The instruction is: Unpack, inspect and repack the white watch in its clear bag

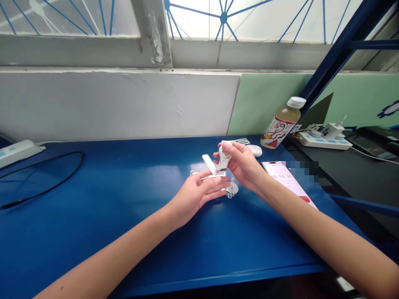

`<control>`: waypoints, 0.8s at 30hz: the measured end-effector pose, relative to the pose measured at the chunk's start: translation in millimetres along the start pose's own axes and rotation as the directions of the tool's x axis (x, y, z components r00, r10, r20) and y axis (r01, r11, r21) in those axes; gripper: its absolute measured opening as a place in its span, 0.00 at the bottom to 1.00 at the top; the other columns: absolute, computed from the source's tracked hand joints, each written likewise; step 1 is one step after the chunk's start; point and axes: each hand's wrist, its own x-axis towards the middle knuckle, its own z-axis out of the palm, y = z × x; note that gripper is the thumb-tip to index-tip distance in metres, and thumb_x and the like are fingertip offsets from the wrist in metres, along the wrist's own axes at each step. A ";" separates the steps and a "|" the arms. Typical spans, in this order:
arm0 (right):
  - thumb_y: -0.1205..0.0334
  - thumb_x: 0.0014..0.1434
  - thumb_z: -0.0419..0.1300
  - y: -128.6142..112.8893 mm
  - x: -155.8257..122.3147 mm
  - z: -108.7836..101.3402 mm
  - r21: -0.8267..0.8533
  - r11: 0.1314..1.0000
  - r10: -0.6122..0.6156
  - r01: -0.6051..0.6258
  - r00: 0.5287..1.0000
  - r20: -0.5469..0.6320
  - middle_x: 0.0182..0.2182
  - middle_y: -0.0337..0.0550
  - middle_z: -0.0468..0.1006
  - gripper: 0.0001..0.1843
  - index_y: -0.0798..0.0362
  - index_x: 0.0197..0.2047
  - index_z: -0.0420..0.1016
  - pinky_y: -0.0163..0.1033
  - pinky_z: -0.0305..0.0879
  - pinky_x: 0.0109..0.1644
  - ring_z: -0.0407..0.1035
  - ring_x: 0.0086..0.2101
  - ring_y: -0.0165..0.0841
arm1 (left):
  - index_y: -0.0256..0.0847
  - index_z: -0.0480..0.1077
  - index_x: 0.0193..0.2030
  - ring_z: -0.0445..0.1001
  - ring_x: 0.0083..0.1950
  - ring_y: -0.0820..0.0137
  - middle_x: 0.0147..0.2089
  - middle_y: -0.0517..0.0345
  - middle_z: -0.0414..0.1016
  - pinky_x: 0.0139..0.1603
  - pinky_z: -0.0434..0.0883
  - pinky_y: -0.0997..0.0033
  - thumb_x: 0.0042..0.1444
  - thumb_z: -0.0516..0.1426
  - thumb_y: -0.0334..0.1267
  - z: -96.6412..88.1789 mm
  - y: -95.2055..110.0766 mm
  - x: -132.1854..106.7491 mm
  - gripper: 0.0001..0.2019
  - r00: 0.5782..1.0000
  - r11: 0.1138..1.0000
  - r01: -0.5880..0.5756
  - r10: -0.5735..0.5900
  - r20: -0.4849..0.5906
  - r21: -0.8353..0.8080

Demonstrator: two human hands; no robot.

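Observation:
My right hand point(241, 164) is closed around a small white device point(223, 157) with a white strap-like tab point(209, 162) sticking out to the left. My left hand point(199, 193) sits just below it with fingers stretched towards the right, touching a clear plastic piece point(201, 175) under the white tab. A small clear round part point(232, 190) lies on the blue table point(109, 199) beneath both hands.
A phone point(288, 182) with a lit screen lies right of my hands. Behind stand a drink bottle point(282, 124), a white oval item point(255, 150) and a power strip point(326, 140). A black cable point(46, 182) and another power strip point(17, 151) lie at the left.

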 end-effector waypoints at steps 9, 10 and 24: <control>0.53 0.48 0.73 3.9 -4.5 0.1 -0.259 0.958 -0.108 0.124 0.991 0.077 0.20 0.34 0.73 0.18 0.52 0.23 0.71 0.33 0.60 0.24 0.64 0.21 0.25 | 0.35 0.72 0.52 0.81 0.46 0.64 0.45 0.49 0.80 0.53 0.75 0.60 0.57 0.66 0.37 1.4 -4.9 -0.2 0.18 1.000 0.978 -0.026 0.029 -0.011 0.205; 0.52 0.48 0.73 4.1 -4.9 0.5 -0.263 0.957 -0.099 0.119 0.991 0.089 0.19 0.34 0.73 0.18 0.52 0.23 0.70 0.33 0.59 0.24 0.64 0.21 0.25 | 0.35 0.72 0.52 0.81 0.42 0.66 0.41 0.52 0.80 0.51 0.76 0.62 0.57 0.66 0.38 1.1 -5.2 -0.5 0.17 1.000 0.976 -0.025 0.028 -0.010 0.215; 0.38 0.63 0.51 4.6 -7.4 3.1 -0.043 0.969 0.242 -0.242 0.903 0.356 0.45 0.49 0.82 0.28 0.53 0.42 0.81 0.47 0.65 0.57 0.73 0.51 0.42 | 0.30 0.72 0.47 0.81 0.47 0.56 0.44 0.39 0.81 0.50 0.77 0.57 0.62 0.61 0.46 13.4 -6.2 -7.6 0.17 0.998 0.983 0.050 -0.057 0.035 0.175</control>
